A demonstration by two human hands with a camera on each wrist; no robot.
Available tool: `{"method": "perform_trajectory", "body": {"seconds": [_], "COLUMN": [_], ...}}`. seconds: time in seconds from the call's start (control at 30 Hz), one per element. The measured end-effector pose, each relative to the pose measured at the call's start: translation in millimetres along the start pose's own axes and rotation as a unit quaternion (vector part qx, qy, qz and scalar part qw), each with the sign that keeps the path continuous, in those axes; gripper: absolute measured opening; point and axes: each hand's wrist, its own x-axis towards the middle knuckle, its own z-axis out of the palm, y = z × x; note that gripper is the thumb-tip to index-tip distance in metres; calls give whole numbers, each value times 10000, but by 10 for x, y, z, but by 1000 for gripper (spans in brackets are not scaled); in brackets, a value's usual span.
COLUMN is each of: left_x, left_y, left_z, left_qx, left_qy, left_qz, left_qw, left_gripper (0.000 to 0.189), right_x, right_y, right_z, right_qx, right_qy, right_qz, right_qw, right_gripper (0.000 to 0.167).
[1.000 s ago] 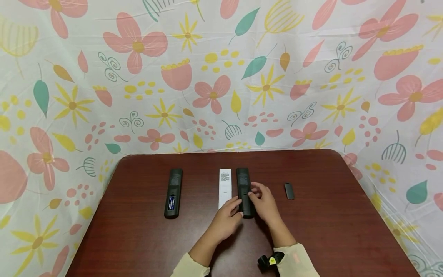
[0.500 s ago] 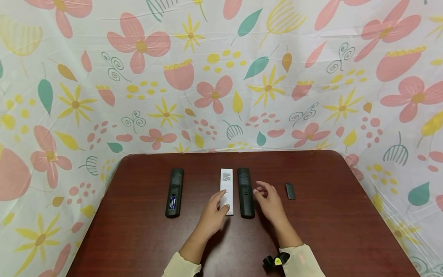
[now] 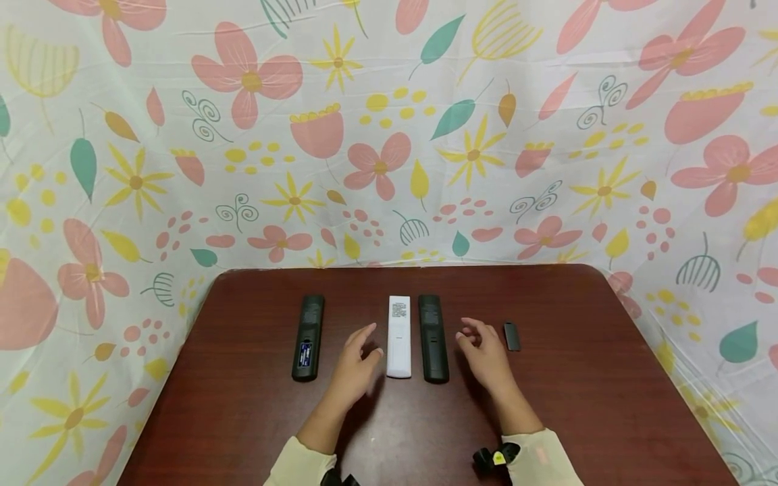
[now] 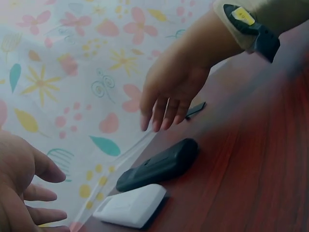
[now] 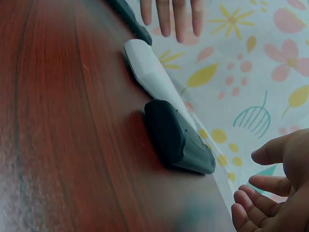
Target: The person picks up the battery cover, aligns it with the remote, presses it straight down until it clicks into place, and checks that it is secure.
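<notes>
In the head view my left hand [image 3: 354,368] hovers between the left black remote control [image 3: 308,337] and the white remote control [image 3: 398,337], fingers loosely spread and holding nothing. The left remote's battery compartment is uncovered, with batteries [image 3: 305,353] showing inside. To the right of the second black remote control [image 3: 433,339] is my right hand [image 3: 488,354], relaxed and holding nothing; that remote lies back up with its cover on. A small dark battery cover [image 3: 511,336] lies just beyond the right hand. Both hands show spread, bare fingers in the wrist views.
A dark red-brown wooden table [image 3: 583,405] carries all the remotes, which lie roughly parallel. Behind and around it hangs a flower-print cloth [image 3: 389,135]. A black wrist camera strap [image 3: 495,459] sits on the right sleeve.
My hands have drawn apart from the second black remote, the left passing over the white remote to its left side, the right shifting slightly right. The remotes keep their places.
</notes>
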Motion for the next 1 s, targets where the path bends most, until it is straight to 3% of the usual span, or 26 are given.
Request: {"method": "perform_trajectory", "body": {"seconds": [0.5,0.8,1.0], "left_x": [18,25,66], "left_y": [-84,-200,-288], "left_z": [-380,-594,-698], "left_qx": [435,598,618], "left_qy": [526,643,746], "left_qz": [-498,-780,-794], "left_qw": [9964,9931,9921], "left_gripper": [57,60,63], "right_x": [-24,-11,5], "right_y": [140,256,305], "right_z": [-168,-239,-322], "right_qx": [-227,-305,-400], "right_qy": [43,129,179], "right_qz": [222,191,234], "right_qw": [9995,9993,9988], "right_gripper": [49,49,49]}}
